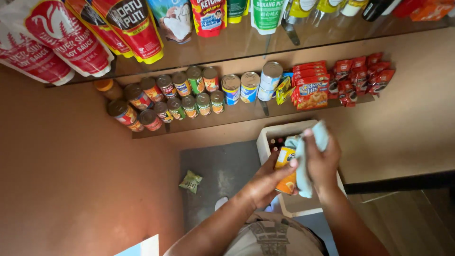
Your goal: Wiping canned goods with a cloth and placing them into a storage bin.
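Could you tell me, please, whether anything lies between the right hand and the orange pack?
Yes: a light blue cloth lies between the right hand and the orange pack. The left hand grips the pack bare.

I see a small orange carton [286, 171] at centre frame, pinched in my left grip [265, 182], a fruit picture on its lower face. At upper left, red-and-white pouches [52, 40] lean on the upper shelf, with red-and-yellow pouches [125, 26] beside them. On the lower shelf, labelled cans [175, 97] stand in two rows, then red sachets [310, 87] at upper right. A green packet [191, 181] lies on the floor, lower centre.
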